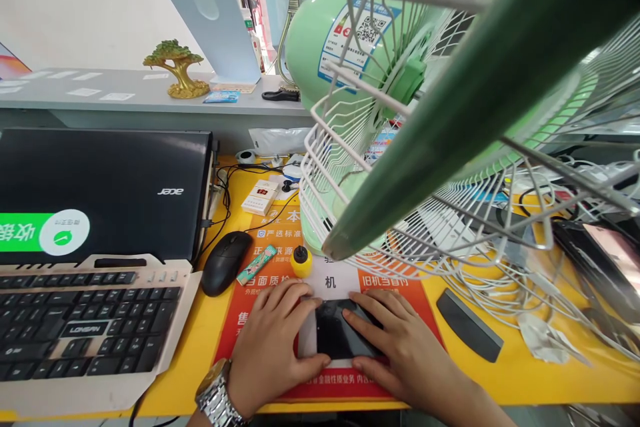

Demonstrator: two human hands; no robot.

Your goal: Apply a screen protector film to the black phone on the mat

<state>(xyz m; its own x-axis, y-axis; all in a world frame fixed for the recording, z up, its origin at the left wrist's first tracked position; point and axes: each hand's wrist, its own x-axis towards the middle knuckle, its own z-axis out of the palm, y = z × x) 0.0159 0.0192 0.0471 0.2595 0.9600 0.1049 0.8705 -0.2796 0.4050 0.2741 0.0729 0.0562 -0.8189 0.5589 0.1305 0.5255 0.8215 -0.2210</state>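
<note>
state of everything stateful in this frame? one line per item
left hand: flat on the phone's left edge, wristwatch on.
right hand: fingers resting on the phone's right side.
phone: screen dark, lying flat on the orange mat.
laptop: lid shut, lying flat.
fan: blades look still, guard in place.
mouse: untouched, beside the keyboard.
yellow bottle: upright, capped.

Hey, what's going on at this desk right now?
A person presses both hands on a dark phone lying flat on an orange mat. The left hand covers its left edge, the right hand its right side. A green fan stands just behind, with a black mouse, keyboard and laptop to the left.
</note>
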